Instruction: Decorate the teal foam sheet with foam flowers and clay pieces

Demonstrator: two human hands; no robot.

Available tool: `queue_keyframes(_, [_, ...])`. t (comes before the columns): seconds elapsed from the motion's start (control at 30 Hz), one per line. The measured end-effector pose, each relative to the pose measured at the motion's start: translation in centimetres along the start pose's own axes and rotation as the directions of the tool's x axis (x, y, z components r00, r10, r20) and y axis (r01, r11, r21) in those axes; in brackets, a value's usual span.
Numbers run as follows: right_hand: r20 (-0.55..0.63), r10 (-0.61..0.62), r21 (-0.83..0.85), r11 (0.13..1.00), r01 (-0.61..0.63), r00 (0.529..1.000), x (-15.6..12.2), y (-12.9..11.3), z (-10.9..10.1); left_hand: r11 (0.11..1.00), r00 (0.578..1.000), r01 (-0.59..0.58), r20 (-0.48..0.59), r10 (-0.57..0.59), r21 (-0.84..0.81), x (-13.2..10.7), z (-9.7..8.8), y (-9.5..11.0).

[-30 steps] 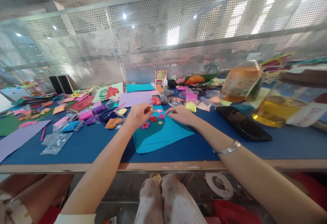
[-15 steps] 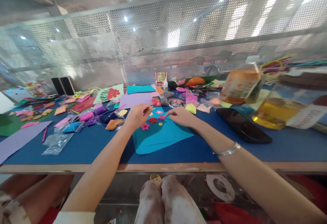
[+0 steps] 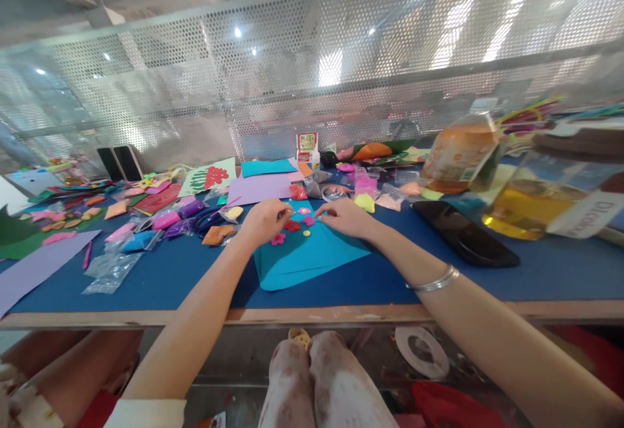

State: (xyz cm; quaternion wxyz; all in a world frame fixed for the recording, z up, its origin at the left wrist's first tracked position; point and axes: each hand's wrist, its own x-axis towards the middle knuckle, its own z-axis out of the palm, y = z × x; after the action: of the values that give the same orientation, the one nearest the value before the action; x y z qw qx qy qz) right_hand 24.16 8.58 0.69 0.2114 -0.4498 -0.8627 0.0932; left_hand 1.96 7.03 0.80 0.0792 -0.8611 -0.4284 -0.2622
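A turquoise sheet of paper (image 3: 292, 272) lies in front of me on the blue table. On it are small clay-like flowers: a red flower (image 3: 292, 226), a magenta flower (image 3: 277, 239) and pink ones such as this pink flower (image 3: 309, 221). A pale yellow dot (image 3: 307, 233) sits below them. My left hand (image 3: 266, 223) is over the sheet's left side, thumb and fingertips pinched together; whatever they hold is too small to make out. My right hand (image 3: 347, 217) rests on the sheet's right side, fingers loosely apart, index fingertip beside the pink flower, nothing visible in it.
Several bags of coloured clay, such as an orange packet (image 3: 218, 235), lie to the left. On the right are a black phone (image 3: 465, 233), an orange drink bottle (image 3: 458, 155) and a jar of yellow liquid (image 3: 531, 203). Another person's legs (image 3: 73, 369) show at lower left.
The view has shifted slightly. Both hands stay over the turquoise sheet in nearly the same poses; the flowers keep their places.
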Motion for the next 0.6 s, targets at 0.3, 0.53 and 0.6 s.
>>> queue_keyframes(0.3, [0.000, 0.014, 0.005, 1.000, -0.014, 1.000, -0.09, -0.18, -0.07, 0.998, 0.999, 0.024, -0.037, -0.026, -0.054, 0.01, -0.08, -0.21])
queue_keyframes(0.53, [0.020, 0.011, 0.012, 1.000, -0.011, 1.000, -0.07, -0.31, -0.04, 0.998, 0.996, 0.046, -0.073, -0.049, -0.049, 0.01, -0.13, 0.14])
queue_keyframes(0.6, [0.012, 0.017, 0.022, 1.000, -0.017, 1.000, -0.06, -0.29, -0.02, 0.999, 0.995, 0.021, -0.099, -0.025, -0.040, 0.01, -0.09, 0.04])
